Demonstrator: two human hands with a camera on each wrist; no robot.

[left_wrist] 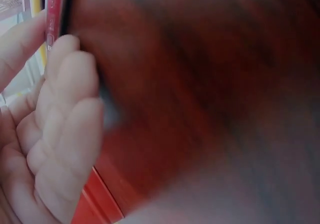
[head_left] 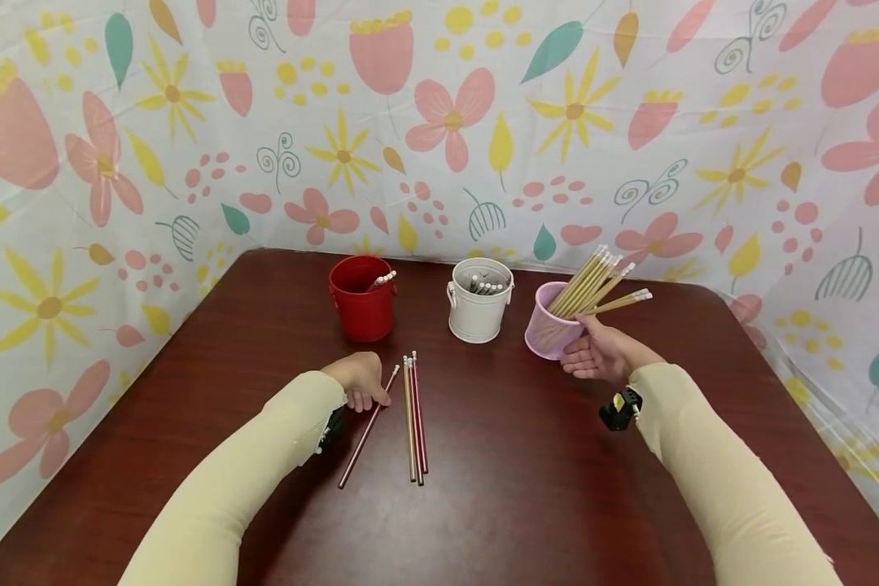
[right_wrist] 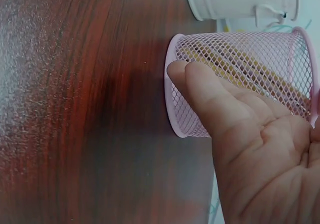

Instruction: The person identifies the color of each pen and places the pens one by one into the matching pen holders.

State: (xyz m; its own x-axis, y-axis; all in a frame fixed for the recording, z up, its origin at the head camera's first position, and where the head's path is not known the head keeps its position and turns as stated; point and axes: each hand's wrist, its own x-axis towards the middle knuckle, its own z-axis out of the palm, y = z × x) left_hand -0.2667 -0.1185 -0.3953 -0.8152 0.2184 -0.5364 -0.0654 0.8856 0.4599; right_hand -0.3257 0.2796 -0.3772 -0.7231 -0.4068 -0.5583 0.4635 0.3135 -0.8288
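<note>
My left hand [head_left: 357, 379] pinches a dark red pencil [head_left: 362, 443] near its eraser end, slanted over the table; the left wrist view shows the red pencil [left_wrist: 54, 13] between thumb and fingertips. Beside it lie several pencils [head_left: 419, 431], dark red and gold, close together. At the right, my right hand [head_left: 606, 352] is against the side of a pink mesh pencil cup [head_left: 545, 332] holding several gold pencils [head_left: 592, 281], erasers up. In the right wrist view the fingers [right_wrist: 202, 86] reach nearly straight along the mesh, with the thumb mostly out of frame.
A red bucket [head_left: 365, 313] at the back left holds a few white-tipped pencils. Between it and the pink cup stands a white bucket [head_left: 476, 316] with several dark pencils. Behind the dark wooden table [head_left: 527, 472] hangs a flowered cloth [head_left: 439, 187].
</note>
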